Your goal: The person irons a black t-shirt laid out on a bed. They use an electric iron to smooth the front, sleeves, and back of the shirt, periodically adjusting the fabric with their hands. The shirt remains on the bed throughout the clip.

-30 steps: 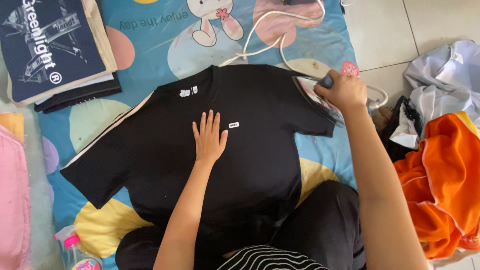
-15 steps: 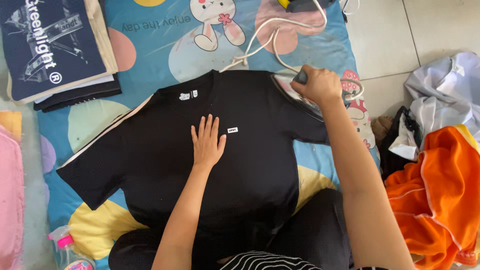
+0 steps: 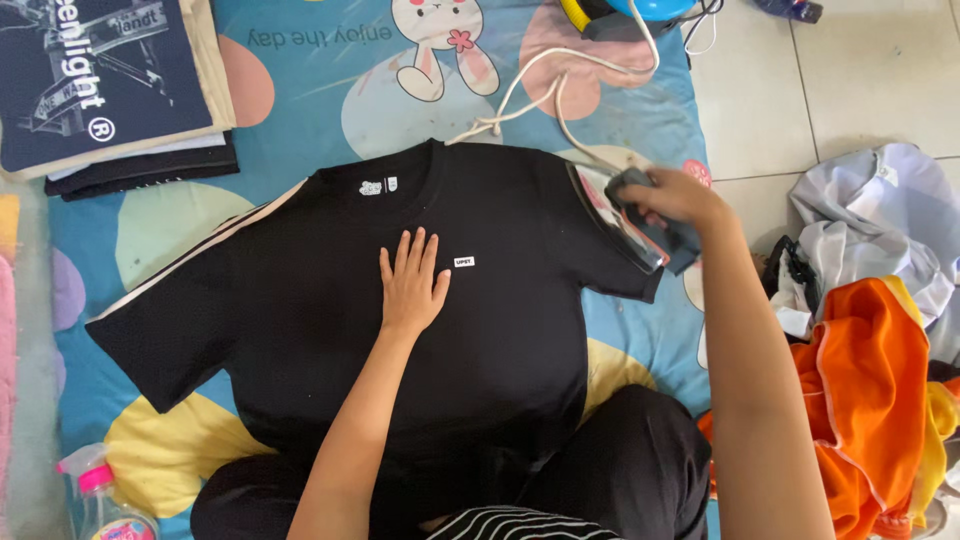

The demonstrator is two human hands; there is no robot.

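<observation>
A black t-shirt point(image 3: 330, 330) with pale shoulder stripes lies spread flat on a blue cartoon-print mat point(image 3: 300, 90). My left hand point(image 3: 412, 283) rests flat on the shirt's chest, fingers apart, beside a small white label. My right hand point(image 3: 675, 198) grips the handle of an electric iron point(image 3: 628, 218), which sits on the shirt's sleeve at the mat's right side. The iron's white cord point(image 3: 530, 85) loops away across the mat toward the top edge.
A stack of folded clothes point(image 3: 110, 90) lies top left. A pile of orange and white garments point(image 3: 880, 330) sits on the tiled floor at right. A spray bottle with a pink cap point(image 3: 95, 495) stands bottom left. My crossed legs are below the shirt.
My right hand slid the iron from the shirt's shoulder out and down along the sleeve, toward the right. My left hand stayed flat on the chest.
</observation>
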